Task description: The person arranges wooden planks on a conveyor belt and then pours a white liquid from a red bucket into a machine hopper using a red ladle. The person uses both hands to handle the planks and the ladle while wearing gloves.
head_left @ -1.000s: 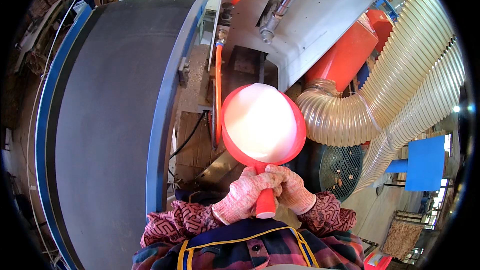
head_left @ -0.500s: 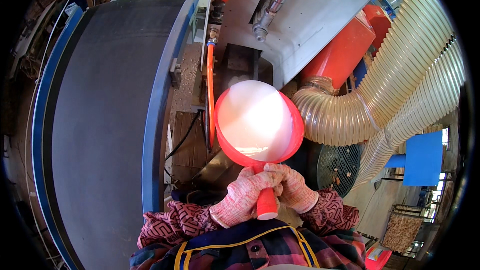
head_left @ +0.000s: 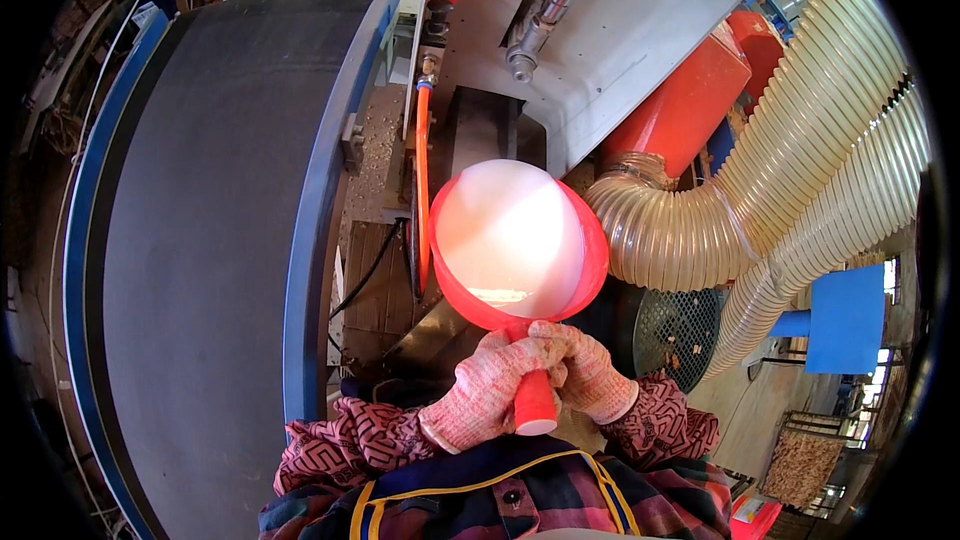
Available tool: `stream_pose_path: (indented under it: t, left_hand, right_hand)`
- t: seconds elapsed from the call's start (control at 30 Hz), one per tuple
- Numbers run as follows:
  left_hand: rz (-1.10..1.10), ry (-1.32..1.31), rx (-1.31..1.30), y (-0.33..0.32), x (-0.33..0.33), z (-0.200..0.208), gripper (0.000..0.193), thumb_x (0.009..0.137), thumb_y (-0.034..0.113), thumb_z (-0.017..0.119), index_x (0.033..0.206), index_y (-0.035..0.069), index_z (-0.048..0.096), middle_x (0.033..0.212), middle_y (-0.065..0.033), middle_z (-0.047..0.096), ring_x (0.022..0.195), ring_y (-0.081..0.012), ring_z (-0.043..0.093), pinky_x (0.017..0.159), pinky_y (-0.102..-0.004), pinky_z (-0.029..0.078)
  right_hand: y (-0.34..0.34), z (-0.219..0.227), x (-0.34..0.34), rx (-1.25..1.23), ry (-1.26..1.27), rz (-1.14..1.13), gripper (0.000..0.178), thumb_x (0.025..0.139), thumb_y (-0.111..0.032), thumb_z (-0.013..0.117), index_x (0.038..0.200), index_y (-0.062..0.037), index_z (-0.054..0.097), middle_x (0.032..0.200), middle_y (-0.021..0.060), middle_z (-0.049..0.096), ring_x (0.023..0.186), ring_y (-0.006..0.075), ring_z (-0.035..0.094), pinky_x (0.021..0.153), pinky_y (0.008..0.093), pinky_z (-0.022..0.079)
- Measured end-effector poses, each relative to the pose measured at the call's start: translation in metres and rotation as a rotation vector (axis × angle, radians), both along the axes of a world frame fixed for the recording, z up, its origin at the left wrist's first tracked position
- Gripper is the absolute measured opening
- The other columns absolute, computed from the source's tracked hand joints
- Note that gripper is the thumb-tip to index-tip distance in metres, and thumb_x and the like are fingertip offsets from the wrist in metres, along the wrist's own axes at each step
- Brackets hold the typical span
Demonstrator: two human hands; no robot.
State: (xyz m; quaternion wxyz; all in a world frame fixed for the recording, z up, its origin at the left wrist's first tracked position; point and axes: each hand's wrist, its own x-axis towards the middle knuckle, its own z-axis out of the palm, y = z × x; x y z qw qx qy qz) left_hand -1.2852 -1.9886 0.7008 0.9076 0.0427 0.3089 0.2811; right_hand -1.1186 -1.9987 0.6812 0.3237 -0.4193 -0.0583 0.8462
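In front of me I hold a red plastic ladle (head_left: 598,258) with a wide round bowl and a thick handle. White liquid (head_left: 510,230) fills much of the bowl, with a bright glare on it. My left hand (head_left: 478,390), in a pink-and-white knit glove, is closed round the handle from the left. From the right, my right hand (head_left: 595,375), gloved alike, grips the handle just below the bowl. The handle's end sticks out under both hands. The fingers overlap, so some are hidden.
A wide dark conveyor belt (head_left: 220,220) with blue side rails runs along my left. Ahead stands a grey machine housing (head_left: 630,50) with an orange air hose (head_left: 423,180). Clear ribbed ducts (head_left: 800,140) curve along the right, above a round mesh guard (head_left: 678,335).
Almost nothing differs. The handle's end has risen very slightly, and the glare on the white liquid has shifted a little. Both hands keep their grip.
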Motion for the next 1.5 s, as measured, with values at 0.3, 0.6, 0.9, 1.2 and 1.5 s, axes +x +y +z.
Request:
stream_pose_path:
  t: [0.3, 0.6, 0.9, 1.2, 1.5]
  left_hand:
    - [-0.046, -0.005, -0.01, 0.0, -0.006, 0.001, 0.022, 0.083, 0.021, 0.066, 0.094, 0.003, 0.061, 0.077, -0.0074, 0.062, 0.063, -0.0201, 0.062, 0.058, -0.0321, 0.051]
    - [0.022, 0.05, 0.181, -0.009, -0.003, -0.016, 0.021, 0.088, 0.021, 0.065, 0.098, 0.003, 0.063, 0.078, -0.0032, 0.062, 0.067, -0.012, 0.06, 0.06, -0.0265, 0.049]
    - [0.083, -0.033, 0.05, -0.013, 0.006, -0.02, 0.021, 0.087, 0.02, 0.064, 0.095, 0.001, 0.061, 0.079, -0.006, 0.06, 0.063, -0.0156, 0.059, 0.056, -0.0276, 0.05]
    - [0.077, -0.037, 0.077, -0.013, 0.004, -0.012, 0.023, 0.085, 0.024, 0.067, 0.091, 0.002, 0.062, 0.076, -0.0069, 0.06, 0.06, -0.016, 0.059, 0.053, -0.0274, 0.048]
    - [0.052, -0.032, 0.02, -0.007, -0.004, 0.01, 0.024, 0.084, 0.026, 0.068, 0.092, 0.003, 0.063, 0.074, -0.0047, 0.06, 0.063, -0.0132, 0.059, 0.056, -0.0257, 0.047]
  right_hand:
    - [-0.001, -0.002, 0.003, -0.013, -0.002, -0.009, 0.028, 0.092, -0.025, 0.064, 0.109, -0.003, 0.066, 0.103, 0.0064, 0.068, 0.096, 0.0171, 0.064, 0.089, 0.0323, 0.05]
    - [-0.014, -0.032, 0.019, 0.157, -0.086, 0.003, 0.027, 0.096, -0.033, 0.06, 0.083, -0.0092, 0.064, 0.069, -0.0007, 0.06, 0.059, 0.0098, 0.055, 0.054, 0.0245, 0.042]
    - [-0.034, -0.02, 0.02, 1.032, -1.048, -0.088, 0.029, 0.097, -0.025, 0.056, 0.1, 0.0029, 0.064, 0.083, 0.0093, 0.065, 0.073, 0.0183, 0.061, 0.069, 0.0292, 0.049]
    - [0.001, -0.008, 0.007, 1.642, -1.615, -0.221, 0.021, 0.088, -0.015, 0.062, 0.105, -0.0044, 0.068, 0.103, 0.0103, 0.063, 0.101, 0.0312, 0.057, 0.1, 0.0462, 0.041]
    - [0.022, -0.031, 0.004, 1.709, -1.626, -0.393, 0.019, 0.088, -0.014, 0.059, 0.1, -0.0042, 0.069, 0.104, 0.0094, 0.063, 0.103, 0.0307, 0.055, 0.106, 0.0501, 0.035]
